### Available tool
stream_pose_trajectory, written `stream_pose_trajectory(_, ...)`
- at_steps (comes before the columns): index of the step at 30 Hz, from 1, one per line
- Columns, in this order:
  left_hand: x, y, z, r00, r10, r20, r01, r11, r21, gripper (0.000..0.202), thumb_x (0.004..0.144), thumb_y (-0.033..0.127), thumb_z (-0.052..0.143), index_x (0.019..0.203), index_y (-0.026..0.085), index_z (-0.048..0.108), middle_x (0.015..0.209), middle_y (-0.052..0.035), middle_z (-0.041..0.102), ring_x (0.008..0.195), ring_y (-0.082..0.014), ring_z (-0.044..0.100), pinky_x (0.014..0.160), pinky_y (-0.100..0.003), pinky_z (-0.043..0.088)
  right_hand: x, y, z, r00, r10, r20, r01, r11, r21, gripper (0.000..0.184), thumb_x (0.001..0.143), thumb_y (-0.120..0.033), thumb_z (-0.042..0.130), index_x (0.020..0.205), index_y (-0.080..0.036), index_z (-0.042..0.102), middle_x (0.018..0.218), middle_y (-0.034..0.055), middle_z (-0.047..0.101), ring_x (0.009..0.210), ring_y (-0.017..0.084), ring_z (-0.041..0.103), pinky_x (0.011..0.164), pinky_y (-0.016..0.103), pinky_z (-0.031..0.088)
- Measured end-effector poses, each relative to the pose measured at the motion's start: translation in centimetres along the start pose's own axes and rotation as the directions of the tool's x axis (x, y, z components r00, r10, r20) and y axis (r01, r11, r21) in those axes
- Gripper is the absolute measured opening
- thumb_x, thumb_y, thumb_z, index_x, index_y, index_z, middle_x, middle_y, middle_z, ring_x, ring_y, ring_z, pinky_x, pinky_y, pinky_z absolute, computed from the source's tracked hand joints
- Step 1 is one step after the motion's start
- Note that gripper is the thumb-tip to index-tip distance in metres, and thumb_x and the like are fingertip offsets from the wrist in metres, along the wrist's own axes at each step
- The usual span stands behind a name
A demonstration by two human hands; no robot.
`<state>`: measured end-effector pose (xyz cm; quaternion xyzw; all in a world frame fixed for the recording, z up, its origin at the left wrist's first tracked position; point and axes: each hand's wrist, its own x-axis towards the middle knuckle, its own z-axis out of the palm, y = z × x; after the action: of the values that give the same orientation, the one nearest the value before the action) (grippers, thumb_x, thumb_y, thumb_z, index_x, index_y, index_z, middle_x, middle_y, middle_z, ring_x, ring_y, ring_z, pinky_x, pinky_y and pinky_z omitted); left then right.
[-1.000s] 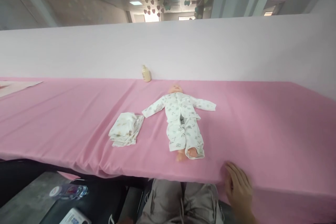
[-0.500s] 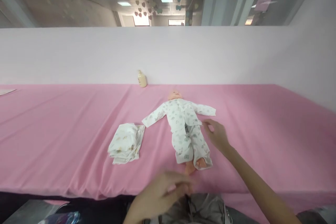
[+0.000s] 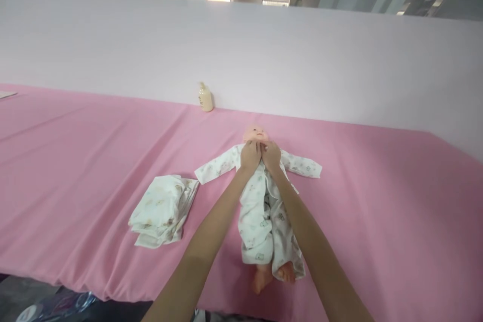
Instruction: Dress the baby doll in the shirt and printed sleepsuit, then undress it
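Note:
A baby doll (image 3: 255,134) lies on its back on the pink tablecloth (image 3: 377,201), dressed in a white printed top and trousers (image 3: 264,221), bare feet toward me. My left hand (image 3: 250,156) and my right hand (image 3: 270,156) meet side by side at the collar of the doll's top, just under its chin. Both hands have their fingers curled and pinched on the fabric at the neck opening. My forearms stretch over the doll's legs and body.
A folded stack of white printed baby clothes (image 3: 162,210) lies left of the doll. A small cream bottle (image 3: 206,97) stands against the pale partition wall (image 3: 302,60) at the back. The tablecloth's front edge hangs near me.
Both hands have reached forward from near the table's front edge and the doll's side up to the doll's collar and closed on it. The view has tipped down and moved closer.

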<state>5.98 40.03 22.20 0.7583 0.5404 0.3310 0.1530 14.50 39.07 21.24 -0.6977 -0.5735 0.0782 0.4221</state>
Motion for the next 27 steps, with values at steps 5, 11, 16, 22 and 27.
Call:
stream_pose_trajectory(5,0.7,-0.4,0.5,0.997,-0.078,-0.026,0.079,0.996,0.043,0.027,0.09,0.023,0.037,0.099,0.017,0.062,0.098,-0.0082,0.062,0.088,-0.0189,0.059,0.074,-0.027,0.043,-0.1,0.7,0.4,0.999,0.014,-0.043,-0.009,0.994,0.113,0.02,0.08,-0.019,0.048,0.087,-0.017,0.067,0.091,0.0052,0.067,0.078,0.016,0.057,0.073,0.027,0.04)
stream_pose_trajectory(11,0.5,-1.0,0.7,0.998,-0.019,-0.066,0.017,0.999,-0.038,0.023,0.085,0.019,0.044,0.093,0.018,0.065,0.094,-0.0051,0.064,0.082,-0.0161,0.059,0.074,-0.025,0.044,-0.4,0.9,0.3,0.999,0.039,-0.033,-0.032,0.979,0.199,0.017,0.08,-0.023,0.049,0.085,-0.017,0.063,0.083,0.004,0.069,0.067,0.015,0.059,0.069,0.025,0.041)
stream_pose_trajectory(16,0.4,-1.7,1.0,0.996,0.03,-0.086,-0.042,0.988,-0.146,0.021,0.082,0.018,0.047,0.093,0.018,0.064,0.093,-0.0023,0.066,0.075,-0.0132,0.059,0.074,-0.023,0.044,-0.7,0.9,-0.1,0.998,0.043,-0.046,-0.031,0.973,0.228,0.016,0.08,-0.02,0.048,0.084,-0.017,0.063,0.082,0.0033,0.069,0.067,0.014,0.06,0.07,0.024,0.041)
stream_pose_trajectory(22,0.0,-1.5,0.9,0.996,-0.003,-0.084,-0.004,0.996,-0.084,0.016,0.085,0.019,0.044,0.089,0.018,0.059,0.094,-0.0032,0.066,0.083,-0.0155,0.06,0.076,-0.025,0.043,-0.9,0.8,-0.2,0.998,0.038,-0.049,-0.028,0.981,0.19,0.014,0.079,-0.021,0.05,0.079,-0.018,0.064,0.076,0.0016,0.068,0.066,0.014,0.06,0.069,0.023,0.041)
stream_pose_trajectory(27,-0.3,-0.5,-0.1,1.0,-0.007,-0.017,0.008,0.996,0.085,0.019,0.091,0.023,0.037,0.095,0.018,0.054,0.094,-0.0061,0.065,0.088,-0.0193,0.061,0.075,-0.029,0.042,-0.9,0.6,-0.1,0.994,0.071,-0.088,-0.049,0.972,0.229,0.01,0.078,-0.023,0.052,0.08,-0.019,0.061,0.078,0.0012,0.068,0.064,0.013,0.059,0.068,0.023,0.042)
